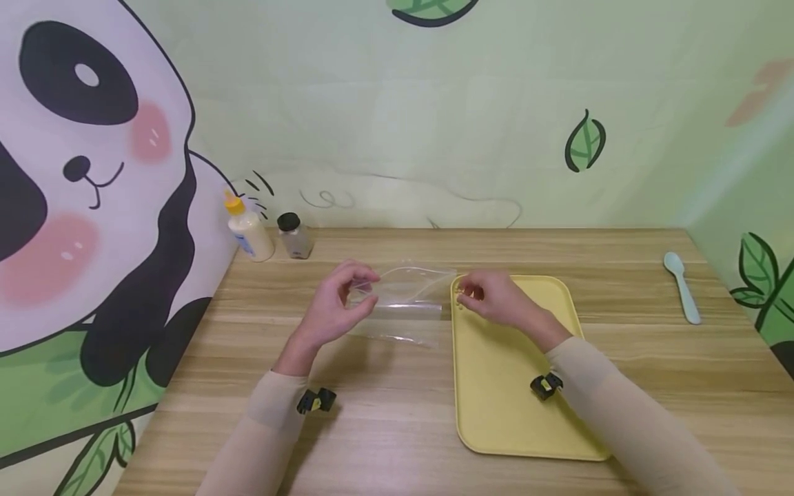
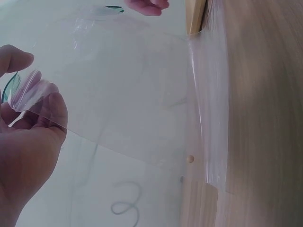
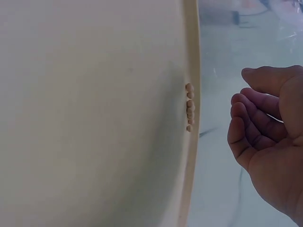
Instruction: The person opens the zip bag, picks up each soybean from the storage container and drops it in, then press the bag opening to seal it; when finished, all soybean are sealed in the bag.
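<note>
A clear plastic zip bag (image 1: 406,303) spans the space between the hands, its upper part lifted off the table. My left hand (image 1: 335,303) grips its left side, and in the left wrist view the plastic (image 2: 123,90) runs between the curled fingers (image 2: 57,111). Over the left rim of the yellow tray (image 1: 515,399), my right hand (image 1: 496,296) hangs with fingers loosely curled. The right wrist view shows a gap between its thumb and fingers, nothing in it. Several small round tan beads (image 3: 190,106) line up along the tray's rim, close to that hand.
A cream squeeze bottle (image 1: 251,234) with a yellow cap and a small black-lidded jar (image 1: 296,238) stand at the back left. Far to the right lies a pale blue spoon (image 1: 682,289). A painted wall (image 1: 384,158) rises behind the wooden table (image 1: 384,420).
</note>
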Demonstrator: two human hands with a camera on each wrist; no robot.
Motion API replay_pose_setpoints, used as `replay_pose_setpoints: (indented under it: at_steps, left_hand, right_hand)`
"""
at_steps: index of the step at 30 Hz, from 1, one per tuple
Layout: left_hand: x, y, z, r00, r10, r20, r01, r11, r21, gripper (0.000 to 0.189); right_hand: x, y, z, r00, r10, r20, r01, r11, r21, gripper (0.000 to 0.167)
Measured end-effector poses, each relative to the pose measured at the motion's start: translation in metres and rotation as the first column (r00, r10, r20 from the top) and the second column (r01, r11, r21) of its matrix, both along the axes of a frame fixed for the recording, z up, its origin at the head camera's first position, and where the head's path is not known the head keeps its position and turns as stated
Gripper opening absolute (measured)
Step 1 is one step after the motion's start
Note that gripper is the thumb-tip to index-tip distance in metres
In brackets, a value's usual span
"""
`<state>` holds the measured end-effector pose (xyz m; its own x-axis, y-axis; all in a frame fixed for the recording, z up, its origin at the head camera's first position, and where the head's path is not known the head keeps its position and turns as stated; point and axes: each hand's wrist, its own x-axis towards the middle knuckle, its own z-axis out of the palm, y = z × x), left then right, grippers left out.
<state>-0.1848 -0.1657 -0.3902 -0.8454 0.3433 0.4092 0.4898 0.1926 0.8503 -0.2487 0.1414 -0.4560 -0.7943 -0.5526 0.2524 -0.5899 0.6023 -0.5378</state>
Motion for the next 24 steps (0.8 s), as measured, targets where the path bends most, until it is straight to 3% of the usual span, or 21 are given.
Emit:
replay_pose_setpoints:
  at_steps: [10,16,24]
  left_hand:
    - [0.001,-0.001,0.0,1.0,0.015,-0.004,-0.015,1.0,-0.004,0.029]
    - [0.001,-0.001,0.002,1.0,0.009,-0.006,-0.009,1.0,-0.01,0.029]
    - [0.001,-0.001,0.001,1.0,0.001,-0.01,-0.001,1.0,-0.016,0.028]
  right_hand:
    - [0.0,-0.002,-0.006,1.0,-0.013,0.008,0.013,0.997,0.072,0.018]
    - [-0.004,-0.003,-0.01,1.0,-0.002,-0.017,0.005,0.99,0.14,0.008]
    - [-0.009,-0.004,-0.016,0.999,-0.029,0.033,0.021,0.974,0.227,0.007]
